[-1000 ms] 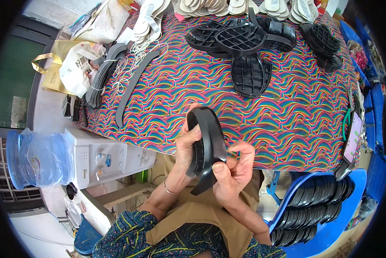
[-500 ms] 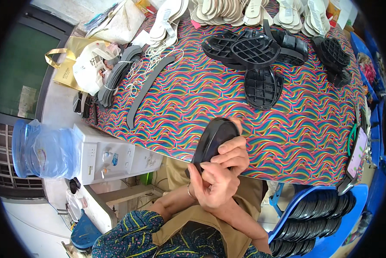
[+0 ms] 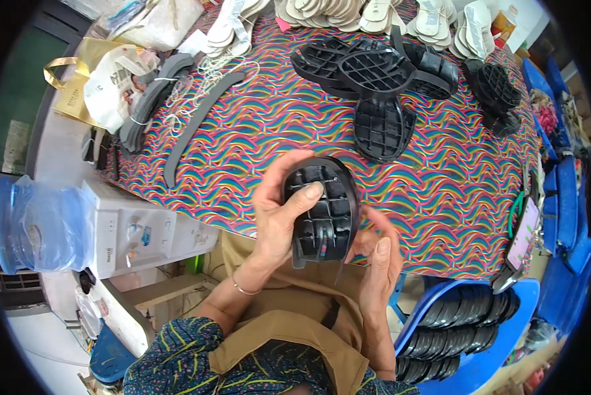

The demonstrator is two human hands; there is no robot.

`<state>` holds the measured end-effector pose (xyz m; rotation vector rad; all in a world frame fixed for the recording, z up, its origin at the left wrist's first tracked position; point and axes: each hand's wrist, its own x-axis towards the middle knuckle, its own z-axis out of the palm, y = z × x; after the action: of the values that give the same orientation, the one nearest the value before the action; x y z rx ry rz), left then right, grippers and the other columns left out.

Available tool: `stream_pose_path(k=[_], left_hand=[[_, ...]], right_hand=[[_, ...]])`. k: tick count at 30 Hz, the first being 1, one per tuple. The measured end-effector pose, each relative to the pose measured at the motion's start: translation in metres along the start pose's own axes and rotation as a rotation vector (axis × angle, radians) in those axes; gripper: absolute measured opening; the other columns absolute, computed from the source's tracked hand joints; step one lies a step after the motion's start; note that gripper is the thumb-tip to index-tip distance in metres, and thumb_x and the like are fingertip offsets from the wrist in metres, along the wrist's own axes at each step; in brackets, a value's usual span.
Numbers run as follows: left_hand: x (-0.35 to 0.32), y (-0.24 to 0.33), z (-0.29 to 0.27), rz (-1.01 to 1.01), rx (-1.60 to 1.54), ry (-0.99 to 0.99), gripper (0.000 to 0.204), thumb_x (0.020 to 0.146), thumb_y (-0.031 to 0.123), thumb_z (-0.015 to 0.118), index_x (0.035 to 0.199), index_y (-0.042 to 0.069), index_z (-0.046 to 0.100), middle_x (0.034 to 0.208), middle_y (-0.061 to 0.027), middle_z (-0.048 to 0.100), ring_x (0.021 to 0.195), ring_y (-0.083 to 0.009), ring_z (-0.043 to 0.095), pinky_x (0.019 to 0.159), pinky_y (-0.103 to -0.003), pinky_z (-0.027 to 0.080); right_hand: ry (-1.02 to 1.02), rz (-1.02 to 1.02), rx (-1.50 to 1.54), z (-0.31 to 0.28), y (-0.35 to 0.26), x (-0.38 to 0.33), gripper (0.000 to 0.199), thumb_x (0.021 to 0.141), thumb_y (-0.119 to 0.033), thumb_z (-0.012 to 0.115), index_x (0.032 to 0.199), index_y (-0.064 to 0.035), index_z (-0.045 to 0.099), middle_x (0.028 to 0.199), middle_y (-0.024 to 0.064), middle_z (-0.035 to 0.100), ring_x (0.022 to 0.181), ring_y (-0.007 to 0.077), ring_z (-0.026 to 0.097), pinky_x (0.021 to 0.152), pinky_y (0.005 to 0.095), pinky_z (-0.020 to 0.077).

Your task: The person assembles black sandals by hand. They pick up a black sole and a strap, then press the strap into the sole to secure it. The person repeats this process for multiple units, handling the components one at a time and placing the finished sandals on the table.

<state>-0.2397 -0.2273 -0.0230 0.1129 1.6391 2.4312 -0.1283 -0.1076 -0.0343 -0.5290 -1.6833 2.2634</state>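
My left hand (image 3: 274, 220) grips a black shoe sole (image 3: 335, 205) by its left side, thumb pressed onto the gridded hollow face, which is turned up. A thin dark strip dangles from the sole's lower right edge. Beside that edge is my right hand (image 3: 378, 266), fingers apart; whether its fingertips touch the sole I cannot make out. Past my hands, a single gridded sole (image 3: 384, 130) lies on the patterned tablecloth (image 3: 243, 158), just below a pile of black soles (image 3: 376, 70).
A long grey curved strip (image 3: 197, 128) lies left, near bundled grey strips (image 3: 152, 99). Stacks of pale insoles (image 3: 322, 12) line the far edge. A water dispenser (image 3: 134, 227) stands left; a blue bin (image 3: 499, 355) with stacked black soles stands right. A phone (image 3: 524, 230) sits at the table's right edge.
The sole has been turned over from its smooth side to its gridded side. My left hand now holds it from the left, and my right hand has moved off to its right.
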Motion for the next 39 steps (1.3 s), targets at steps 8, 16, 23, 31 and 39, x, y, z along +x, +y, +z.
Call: stream_pose_path(k=[8,16,23,31,39], left_hand=[[-0.01,0.003,0.008,0.13,0.191,-0.015,0.044,0.085,0.002,0.073,0.125,0.0,0.057,0.112,-0.0076,0.065,0.1,-0.0135,0.062,0.09,-0.028,0.049],[-0.021,-0.006,0.009,0.182,0.271,-0.059,0.043,0.086,-0.003,0.07,0.126,-0.001,0.055,0.113,-0.01,0.065,0.102,-0.0158,0.063,0.09,-0.029,0.051],[-0.015,0.0,0.012,0.08,0.224,-0.144,0.039,0.086,-0.003,0.071,0.123,-0.001,0.058,0.109,-0.0092,0.067,0.097,-0.0141,0.065,0.086,-0.028,0.052],[-0.014,-0.003,0.01,0.044,0.265,-0.237,0.045,0.085,-0.001,0.071,0.127,0.001,0.055,0.115,-0.0079,0.064,0.103,-0.0136,0.063,0.09,-0.028,0.05],[0.008,0.009,0.01,-0.382,-0.151,-0.607,0.065,0.088,0.014,0.068,0.143,0.003,0.036,0.134,-0.0104,0.051,0.121,-0.0176,0.053,0.103,-0.031,0.043]], right_hand=[[-0.152,0.034,-0.098,-0.005,-0.004,0.008,0.054,0.105,-0.034,0.045,0.142,0.0061,0.046,0.126,0.0125,0.062,0.111,0.0159,0.057,0.096,0.0303,0.0446],[-0.046,-0.018,-0.535,-0.004,0.003,0.006,0.039,0.102,-0.012,0.048,0.136,0.0059,0.054,0.113,0.0167,0.07,0.098,0.0184,0.066,0.087,0.032,0.0516],[0.092,-0.197,-0.417,-0.007,0.007,0.01,0.032,0.101,-0.019,0.054,0.119,0.0057,0.065,0.074,0.0052,0.062,0.066,0.0085,0.048,0.06,0.0291,0.0407],[0.021,-0.241,-0.729,-0.015,0.001,0.012,0.035,0.101,-0.02,0.054,0.121,0.007,0.064,0.085,0.0038,0.067,0.075,0.008,0.055,0.064,0.0306,0.0429],[0.132,0.002,-0.233,-0.027,-0.016,0.025,0.037,0.102,-0.02,0.055,0.123,0.0093,0.062,0.11,0.0127,0.069,0.094,0.0132,0.061,0.085,0.0269,0.0484]])
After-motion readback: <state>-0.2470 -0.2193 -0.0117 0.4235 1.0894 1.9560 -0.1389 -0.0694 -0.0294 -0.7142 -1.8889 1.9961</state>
